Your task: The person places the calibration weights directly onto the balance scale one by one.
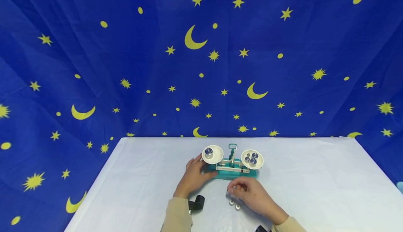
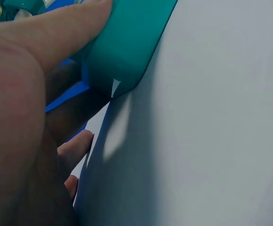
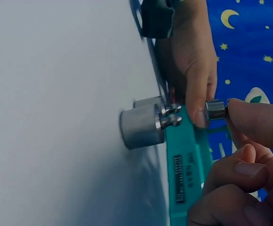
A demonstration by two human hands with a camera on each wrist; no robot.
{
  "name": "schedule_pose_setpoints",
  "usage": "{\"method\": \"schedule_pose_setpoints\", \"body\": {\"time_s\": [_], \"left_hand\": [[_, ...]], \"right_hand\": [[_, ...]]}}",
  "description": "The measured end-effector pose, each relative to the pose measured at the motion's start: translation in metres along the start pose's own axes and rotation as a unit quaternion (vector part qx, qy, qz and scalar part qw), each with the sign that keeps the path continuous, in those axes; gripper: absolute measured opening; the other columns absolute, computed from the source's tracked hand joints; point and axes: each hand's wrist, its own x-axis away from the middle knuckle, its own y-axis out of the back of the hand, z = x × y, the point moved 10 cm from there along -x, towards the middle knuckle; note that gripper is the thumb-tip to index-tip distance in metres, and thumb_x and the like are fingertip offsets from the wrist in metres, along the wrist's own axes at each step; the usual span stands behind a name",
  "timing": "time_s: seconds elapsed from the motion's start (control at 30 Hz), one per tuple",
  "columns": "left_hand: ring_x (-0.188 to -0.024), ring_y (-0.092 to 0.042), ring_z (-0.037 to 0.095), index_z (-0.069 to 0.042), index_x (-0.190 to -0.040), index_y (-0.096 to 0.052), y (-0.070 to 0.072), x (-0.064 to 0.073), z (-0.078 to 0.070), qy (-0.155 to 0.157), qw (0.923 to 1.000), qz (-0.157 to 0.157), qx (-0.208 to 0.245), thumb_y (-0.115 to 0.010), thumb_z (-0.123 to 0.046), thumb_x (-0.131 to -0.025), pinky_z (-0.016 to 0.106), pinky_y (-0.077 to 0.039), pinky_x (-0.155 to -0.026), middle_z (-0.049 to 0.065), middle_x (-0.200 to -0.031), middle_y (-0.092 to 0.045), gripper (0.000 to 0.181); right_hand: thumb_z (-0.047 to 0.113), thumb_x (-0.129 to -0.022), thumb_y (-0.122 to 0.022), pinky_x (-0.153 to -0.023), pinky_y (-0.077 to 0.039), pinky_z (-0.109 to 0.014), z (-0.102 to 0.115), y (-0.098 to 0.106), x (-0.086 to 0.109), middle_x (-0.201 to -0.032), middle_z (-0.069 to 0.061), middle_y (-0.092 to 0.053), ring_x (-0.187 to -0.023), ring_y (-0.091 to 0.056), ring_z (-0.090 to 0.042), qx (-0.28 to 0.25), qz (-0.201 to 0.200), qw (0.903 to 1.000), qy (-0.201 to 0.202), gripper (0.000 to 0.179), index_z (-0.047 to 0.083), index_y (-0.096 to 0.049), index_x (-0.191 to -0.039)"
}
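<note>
A green balance scale [image 1: 225, 174] with two white pans stands on the table. My left hand [image 1: 192, 176] grips the left end of its base, thumb in front and the other fingers behind. A metal weight [image 1: 209, 153] sits in the left pan [image 1: 218, 156]; several weights [image 1: 253, 161] of different sizes stand in the right pan [image 1: 260, 162]. In front of the base, my right hand [image 1: 253, 194] pinches a small metal weight [image 3: 215, 110] by its knob between thumb and finger, above the table. Two knobbed weights [image 3: 141, 127] stand upright on the tabletop near that hand.
The white-covered table [image 1: 135, 190] extends to both sides of the scale. A blue curtain [image 1: 151, 67] with yellow moons and stars hangs behind it. A black wrist device [image 1: 197, 203] juts from the left wrist.
</note>
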Motion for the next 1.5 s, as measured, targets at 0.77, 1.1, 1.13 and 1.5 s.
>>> {"method": "schedule_pose_setpoints", "body": {"time_s": [0.77, 1.1, 1.13, 1.5], "left_hand": [[-0.146, -0.035, 0.034, -0.007, -0.137, -0.062, -0.001, 0.001, 0.001, 0.006, 1.0000, 0.000, -0.004, -0.076, -0.043, -0.087, 0.060, -0.015, -0.121, 0.017, -0.152, -0.047, 0.063], [-0.146, -0.035, 0.034, -0.007, -0.137, -0.062, 0.001, 0.000, -0.001, -0.001, 1.0000, -0.001, -0.004, -0.076, -0.041, -0.087, 0.059, -0.014, -0.121, 0.015, -0.149, -0.051, 0.062], [-0.146, -0.035, 0.034, -0.007, -0.137, -0.062, 0.001, 0.000, -0.001, -0.001, 1.0000, -0.001, -0.004, -0.076, -0.041, -0.087, 0.059, -0.014, -0.121, 0.015, -0.149, -0.051, 0.062], [-0.146, -0.035, 0.033, -0.008, -0.138, -0.061, 0.000, -0.001, -0.002, -0.002, 0.9999, 0.001, -0.011, -0.075, -0.041, -0.088, 0.060, -0.015, -0.121, 0.014, -0.148, -0.052, 0.062]], "right_hand": [[0.022, -0.093, -0.073, -0.057, -0.045, -0.022, 0.049, 0.010, 0.001, -0.077, 0.003, -0.056, -0.069, -0.051, -0.008, -0.005, -0.044, 0.9971, 0.061, 0.010, 0.013, -0.075, -0.098], [0.022, -0.092, -0.074, -0.058, -0.046, -0.022, 0.059, 0.013, -0.003, -0.081, 0.004, -0.059, -0.070, -0.052, -0.009, 0.015, -0.076, 0.9947, 0.068, 0.007, 0.016, -0.074, -0.096], [0.023, -0.092, -0.074, -0.058, -0.046, -0.022, 0.061, 0.014, -0.003, -0.081, 0.004, -0.059, -0.070, -0.052, -0.009, 0.017, -0.080, 0.9941, 0.071, 0.007, 0.016, -0.074, -0.096], [0.013, -0.089, -0.077, -0.053, -0.041, -0.020, 0.082, 0.020, -0.008, -0.074, 0.007, -0.052, -0.064, -0.047, -0.006, 0.031, -0.148, 0.9812, 0.119, 0.004, 0.015, -0.075, -0.090]]}}
